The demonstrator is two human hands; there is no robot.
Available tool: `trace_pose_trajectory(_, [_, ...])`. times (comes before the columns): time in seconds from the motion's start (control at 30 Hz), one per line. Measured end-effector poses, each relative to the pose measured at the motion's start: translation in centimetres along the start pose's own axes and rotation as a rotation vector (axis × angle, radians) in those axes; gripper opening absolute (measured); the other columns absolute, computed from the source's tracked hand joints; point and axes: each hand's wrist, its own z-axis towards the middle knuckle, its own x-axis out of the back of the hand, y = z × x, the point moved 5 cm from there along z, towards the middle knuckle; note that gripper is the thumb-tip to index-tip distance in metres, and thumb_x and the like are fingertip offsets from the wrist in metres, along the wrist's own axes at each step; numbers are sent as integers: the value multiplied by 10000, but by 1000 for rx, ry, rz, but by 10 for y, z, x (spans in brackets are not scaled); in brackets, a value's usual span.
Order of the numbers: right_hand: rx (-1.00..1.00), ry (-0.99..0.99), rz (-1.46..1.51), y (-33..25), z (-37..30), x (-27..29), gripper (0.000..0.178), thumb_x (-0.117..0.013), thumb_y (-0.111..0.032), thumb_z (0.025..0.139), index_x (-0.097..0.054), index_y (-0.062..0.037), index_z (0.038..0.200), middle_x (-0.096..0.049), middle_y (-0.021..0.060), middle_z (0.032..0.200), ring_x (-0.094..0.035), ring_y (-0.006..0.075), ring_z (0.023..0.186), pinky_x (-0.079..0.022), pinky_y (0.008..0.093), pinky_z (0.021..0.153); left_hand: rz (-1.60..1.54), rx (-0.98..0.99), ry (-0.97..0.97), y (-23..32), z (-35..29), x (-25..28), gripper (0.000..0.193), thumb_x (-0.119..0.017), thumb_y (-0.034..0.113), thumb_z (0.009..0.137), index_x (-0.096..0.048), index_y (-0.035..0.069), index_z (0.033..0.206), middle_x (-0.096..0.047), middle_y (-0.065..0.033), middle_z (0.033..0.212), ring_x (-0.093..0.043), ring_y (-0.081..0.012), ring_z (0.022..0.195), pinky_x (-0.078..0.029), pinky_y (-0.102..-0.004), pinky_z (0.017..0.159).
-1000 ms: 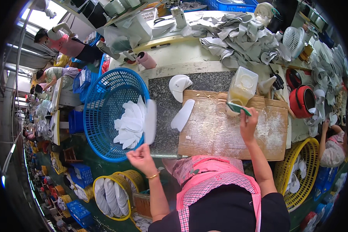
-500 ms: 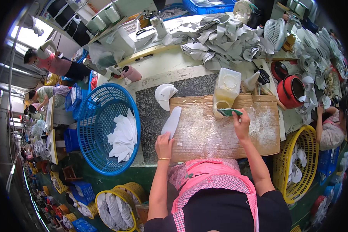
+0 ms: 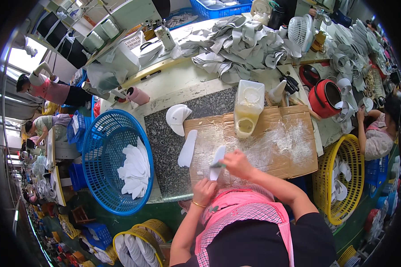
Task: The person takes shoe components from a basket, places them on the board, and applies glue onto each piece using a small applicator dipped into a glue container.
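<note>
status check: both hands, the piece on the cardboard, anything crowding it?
Left hand grips the white insole at its near end. Right hand holds a green-handled brush on it. Glue jug stands behind, apart.

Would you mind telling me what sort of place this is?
Probably a shoe-making workshop: white insole pieces fill a blue basket, grey cut parts are heaped on the bench, and other workers sit nearby.

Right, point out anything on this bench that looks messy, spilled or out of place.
The cardboard sheet is smeared with whitish streaks and blotches around the plastic jug. Behind it, the grey cut pieces lie in a loose, tumbled heap. Nothing looks broken; the left hand and right hand hold a white insole.
</note>
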Motion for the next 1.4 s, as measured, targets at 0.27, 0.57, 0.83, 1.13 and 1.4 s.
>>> trace_pose_trajectory(0.27, [253,-15,170,-31,-21,1,170,-647,-123,844,-704,-164,1000,-579,-16,783,-625,164,793,-422,351,733,72,193,293,-7,-11,-2,335,-832,181,774,-503,129,809,-502,-48,709,-534,-271,678,-414,-420,628])
trace_pose_trajectory(0.57, [-117,201,37,29,2,31,204,-719,-119,772,-694,-138,974,-591,2,799,-628,191,793,-429,357,773,114,181,245,-4,-8,2,384,-846,220,751,-471,138,768,-483,-41,688,-506,-273,653,-367,-423,605])
trace_pose_trajectory(0.83, [-261,231,-38,43,1,19,146,-724,-120,839,-706,-135,982,-625,30,826,-606,218,771,-394,372,739,113,146,202,-2,0,4,308,-845,194,729,-545,125,743,-517,-42,684,-516,-258,645,-389,-411,604])
trace_pose_trajectory(1.13, [-460,486,-229,78,-7,95,211,-708,-83,854,-716,-122,1061,-608,31,859,-589,234,780,-388,369,747,-382,999,576,-20,-17,6,331,-828,21,832,-511,86,765,-605,17,740,-476,-76,625,-391,-226,612])
trace_pose_trajectory(1.4, [-625,493,128,46,-20,68,73,-729,-102,880,-729,-87,951,-646,83,795,-599,279,739,-409,398,698,-1254,1543,765,-34,-90,-56,381,-829,12,827,-480,126,930,-698,-48,893,-644,-99,723,-468,-227,568])
